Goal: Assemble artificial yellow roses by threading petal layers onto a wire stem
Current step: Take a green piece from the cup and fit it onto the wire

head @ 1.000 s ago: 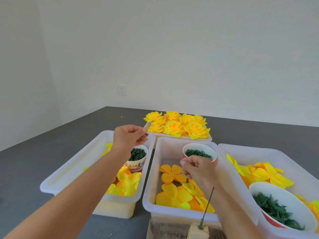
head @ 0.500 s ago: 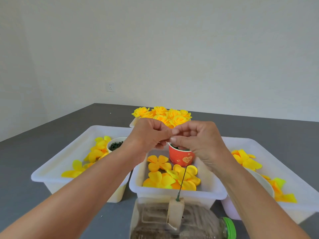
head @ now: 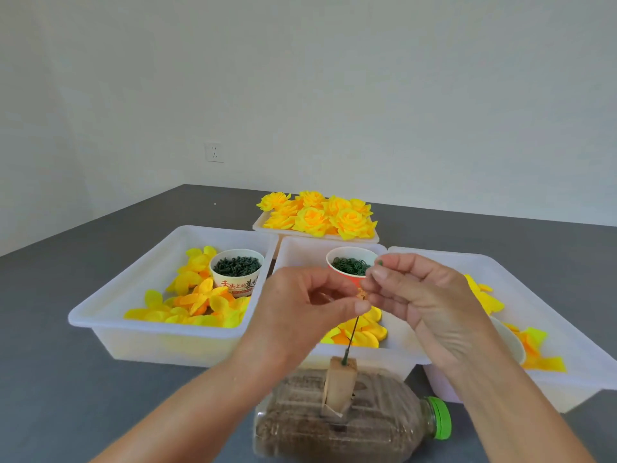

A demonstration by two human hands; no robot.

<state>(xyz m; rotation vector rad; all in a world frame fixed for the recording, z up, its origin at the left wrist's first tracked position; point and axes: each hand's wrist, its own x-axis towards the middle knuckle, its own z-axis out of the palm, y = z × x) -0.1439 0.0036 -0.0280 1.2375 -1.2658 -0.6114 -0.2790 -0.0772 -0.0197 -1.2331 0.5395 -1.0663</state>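
the hands have parted slightly; left hand [head: 302, 305] pinches the wire stem [head: 350, 335], right hand [head: 430, 295] pinches a green piece [head: 379, 262], red cup [head: 350, 265] behind.

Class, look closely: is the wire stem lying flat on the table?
No: the wire stem stands in a wooden block on the bottle.

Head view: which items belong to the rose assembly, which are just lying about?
In use:
- wire stem in wooden block
- left hand at stem top
- right hand pinching small green piece
- loose petals in left bin
- red cup of green parts

Lying about:
- finished roses
- wall socket
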